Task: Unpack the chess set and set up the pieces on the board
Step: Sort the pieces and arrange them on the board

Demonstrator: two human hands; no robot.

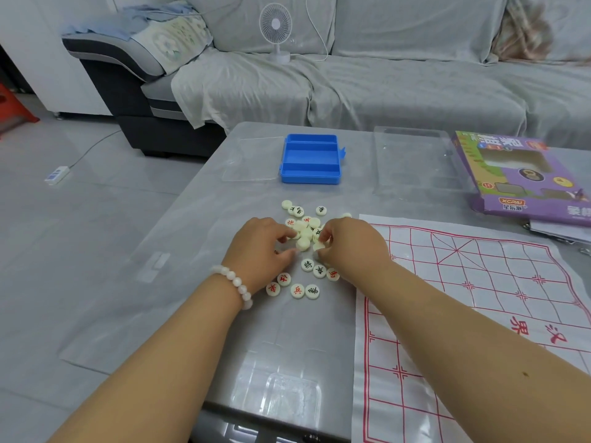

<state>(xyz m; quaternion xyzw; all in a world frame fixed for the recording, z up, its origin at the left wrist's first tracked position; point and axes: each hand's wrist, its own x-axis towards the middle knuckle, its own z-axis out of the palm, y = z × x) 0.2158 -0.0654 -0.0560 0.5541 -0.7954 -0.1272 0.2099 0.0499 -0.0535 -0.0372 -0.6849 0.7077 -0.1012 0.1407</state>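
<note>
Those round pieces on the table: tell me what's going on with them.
A person is sorting a heap of chess pieces on the table. The left hand and right hand both pinch pieces at the heap's edge. Several pieces lie face up nearer the person. The blue case is open and empty. The board sheet lies spread to the right with no pieces on it yet.

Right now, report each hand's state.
Left hand: fingers curled, pinching a chess piece from the pile.
Right hand: pinching another piece.
</note>
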